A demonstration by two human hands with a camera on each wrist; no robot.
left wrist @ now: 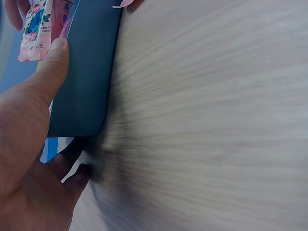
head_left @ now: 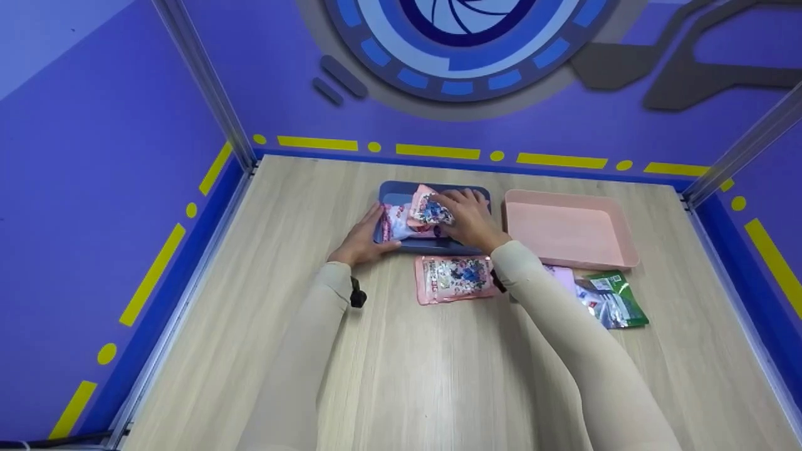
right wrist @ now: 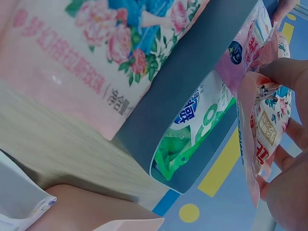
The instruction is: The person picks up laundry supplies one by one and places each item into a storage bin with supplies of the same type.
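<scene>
My left hand [head_left: 362,241] grips the left end of a blue-grey tray [head_left: 432,247], thumb along its front wall and fingers round the corner. Over that tray, my right hand [head_left: 471,219] pinches a pink floral pouch [head_left: 431,208], held tilted between thumb and fingers. A pink-and-white packet [head_left: 396,220] lies inside the tray under the held pouch. The right wrist view also shows a green-and-white pouch [right wrist: 180,137] inside, by the tray's right end. Just in front, a second pink floral pouch [head_left: 452,280] lies flat on the table.
Right of the blue-grey tray stands a pink tray [head_left: 557,227], its floor bare. Near its front lie a green-edged pouch [head_left: 620,304] and a lilac packet [head_left: 564,277], partly hidden by the right sleeve. Blue printed panels [head_left: 376,134] wall the wooden table [head_left: 401,376] at the back and sides.
</scene>
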